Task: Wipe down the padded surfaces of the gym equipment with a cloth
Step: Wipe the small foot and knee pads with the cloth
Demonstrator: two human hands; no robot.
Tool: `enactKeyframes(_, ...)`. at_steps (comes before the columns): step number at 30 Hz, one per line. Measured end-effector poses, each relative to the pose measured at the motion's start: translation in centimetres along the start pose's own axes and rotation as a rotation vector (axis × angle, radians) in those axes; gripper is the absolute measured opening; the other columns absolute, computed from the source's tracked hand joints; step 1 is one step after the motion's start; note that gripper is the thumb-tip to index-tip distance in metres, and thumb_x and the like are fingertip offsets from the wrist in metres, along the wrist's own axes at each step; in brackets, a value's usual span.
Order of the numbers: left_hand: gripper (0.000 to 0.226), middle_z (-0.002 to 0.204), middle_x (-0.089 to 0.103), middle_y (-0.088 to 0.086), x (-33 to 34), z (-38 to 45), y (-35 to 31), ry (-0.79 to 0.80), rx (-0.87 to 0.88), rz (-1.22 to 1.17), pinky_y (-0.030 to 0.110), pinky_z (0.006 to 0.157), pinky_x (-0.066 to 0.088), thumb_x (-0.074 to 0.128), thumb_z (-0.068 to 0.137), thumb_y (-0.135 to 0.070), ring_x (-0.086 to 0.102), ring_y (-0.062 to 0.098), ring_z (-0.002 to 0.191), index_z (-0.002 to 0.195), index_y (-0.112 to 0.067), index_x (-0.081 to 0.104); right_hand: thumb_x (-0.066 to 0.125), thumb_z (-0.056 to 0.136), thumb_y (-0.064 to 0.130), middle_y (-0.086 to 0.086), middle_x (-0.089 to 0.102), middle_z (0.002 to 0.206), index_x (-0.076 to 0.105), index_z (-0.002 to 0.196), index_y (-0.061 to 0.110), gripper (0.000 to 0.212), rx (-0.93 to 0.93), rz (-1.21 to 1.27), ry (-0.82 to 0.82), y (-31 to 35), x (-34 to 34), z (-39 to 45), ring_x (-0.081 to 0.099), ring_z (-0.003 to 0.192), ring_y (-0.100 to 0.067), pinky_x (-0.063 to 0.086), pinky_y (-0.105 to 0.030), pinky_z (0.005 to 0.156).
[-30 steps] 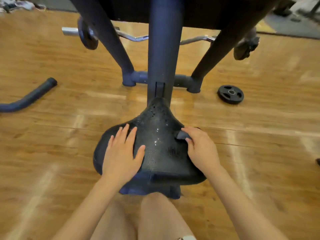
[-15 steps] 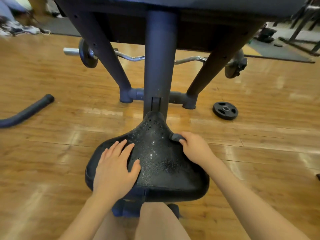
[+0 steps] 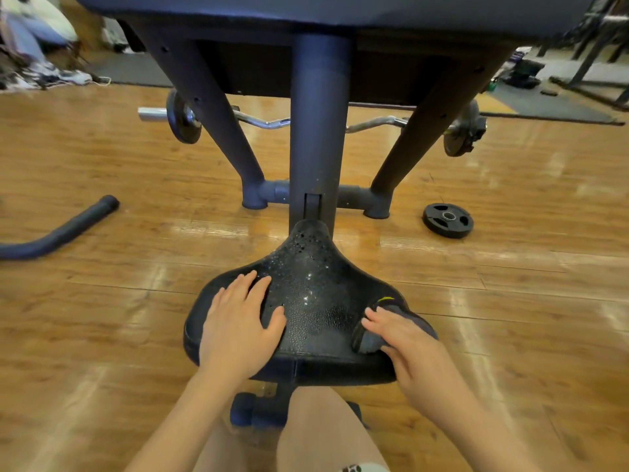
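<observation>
Mid-wipe: right hand presses cloth on seat, droplets remain up front; left hand flat, holding nothing.

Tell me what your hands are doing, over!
Left hand flat on seat pad. Right hand pressing cloth on pad's right side. Nothing in the way.
</observation>
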State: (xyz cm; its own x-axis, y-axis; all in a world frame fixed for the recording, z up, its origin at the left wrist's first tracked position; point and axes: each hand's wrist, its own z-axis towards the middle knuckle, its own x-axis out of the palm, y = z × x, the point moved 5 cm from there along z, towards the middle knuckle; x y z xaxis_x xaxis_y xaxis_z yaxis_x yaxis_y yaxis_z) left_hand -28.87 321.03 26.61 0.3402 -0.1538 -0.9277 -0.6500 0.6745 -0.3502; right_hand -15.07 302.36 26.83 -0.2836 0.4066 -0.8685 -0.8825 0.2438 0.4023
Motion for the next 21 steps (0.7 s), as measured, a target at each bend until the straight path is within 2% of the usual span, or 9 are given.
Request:
enactKeyframes(4,0.057,0.155,0.025,-0.005,-0.1,0.0,-0.1,0.015,-0.001,0.004,0.03,0.117,0.007,0.035,0.094,-0.049,0.016,0.013,0.144,0.146,-0.025,0.032,0.046,0.084,0.008,0.017,0.048,0.128,0.06,0.123,0.02,0.043,-0.013,0.115,0.114,-0.2,-1.2,0.9,0.036,0.124,0.003,0.015,0.0,0.104)
enactKeyframes(7,0.056,0.155,0.025,-0.005,-0.2,0.0,-0.2,0.012,0.0,0.006,0.031,0.117,0.008,0.035,0.095,-0.048,0.017,0.013,0.144,0.146,-0.025,0.033,0.045,0.092,0.001,0.013,0.048,0.126,0.055,0.127,0.017,0.039,0.075,0.177,0.036,-1.7,-2.7,5.4,0.037,0.122,0.001,0.016,0.006,0.095)
enactKeyframes(9,0.055,0.155,0.026,-0.005,-0.2,0.0,-0.1,0.007,0.001,-0.003,0.031,0.117,0.009,0.04,0.095,-0.045,0.017,0.013,0.144,0.146,-0.024,0.033,0.043,0.095,0.005,0.005,0.055,0.127,0.054,0.128,0.017,0.037,0.164,0.181,0.08,-2.9,-1.9,8.3,0.045,0.12,-0.008,0.027,-0.003,0.091)
enactKeyframes(11,0.054,0.154,0.028,-0.004,-0.1,0.0,-0.1,-0.003,0.004,-0.019,0.033,0.118,0.011,0.043,0.094,-0.043,0.019,0.014,0.143,0.145,-0.023,0.036,0.04,0.097,0.01,-0.003,0.059,0.125,0.055,0.127,0.017,0.034,0.246,0.111,0.183,-3.7,-0.1,9.3,0.052,0.116,-0.02,0.038,-0.021,0.086)
enactKeyframes(13,0.055,0.153,0.029,-0.003,-0.1,0.1,-0.1,-0.004,0.001,-0.023,0.034,0.118,0.012,0.043,0.094,-0.043,0.019,0.014,0.143,0.144,-0.023,0.037,0.041,0.097,0.01,-0.003,0.054,0.133,0.052,0.131,0.016,0.036,0.268,0.015,0.2,-3.8,0.7,8.5,0.048,0.123,-0.023,0.04,-0.029,0.095)
enactKeyframes(15,0.055,0.154,0.028,-0.003,-0.1,0.0,-0.1,0.005,-0.003,-0.018,0.033,0.118,0.01,0.042,0.094,-0.043,0.018,0.014,0.143,0.145,-0.022,0.036,0.043,0.095,0.006,-0.001,0.044,0.143,0.048,0.135,0.016,0.042,0.21,-0.008,0.147,-2.8,0.5,6.3,0.038,0.133,-0.018,0.031,-0.03,0.109)
enactKeyframes(17,0.056,0.154,0.028,-0.003,-0.1,0.1,0.0,0.003,-0.003,-0.015,0.033,0.118,0.01,0.042,0.094,-0.044,0.018,0.014,0.144,0.145,-0.022,0.035,0.045,0.093,0.001,-0.002,0.043,0.143,0.048,0.134,0.013,0.043,0.13,-0.009,0.12,-0.9,0.4,3.6,0.037,0.135,-0.019,0.028,-0.03,0.113)
enactKeyframes(19,0.056,0.154,0.028,-0.003,-0.1,0.1,-0.1,0.003,0.003,-0.011,0.033,0.118,0.011,0.042,0.094,-0.044,0.018,0.014,0.143,0.145,-0.022,0.035,0.052,0.081,-0.001,-0.008,0.055,0.131,0.06,0.122,0.007,0.042,0.004,-0.033,0.078,1.6,0.4,0.8,0.051,0.124,-0.025,0.037,-0.035,0.105)
enactKeyframes(21,0.055,0.154,0.029,-0.003,-0.1,0.1,-0.1,-0.004,0.004,-0.009,0.033,0.118,0.012,0.043,0.094,-0.043,0.018,0.014,0.143,0.145,-0.022,0.035,0.057,0.069,0.001,-0.008,0.064,0.119,0.067,0.11,0.007,0.043,-0.096,-0.014,0.073,2.5,0.5,-0.8,0.058,0.113,-0.021,0.04,-0.025,0.099)
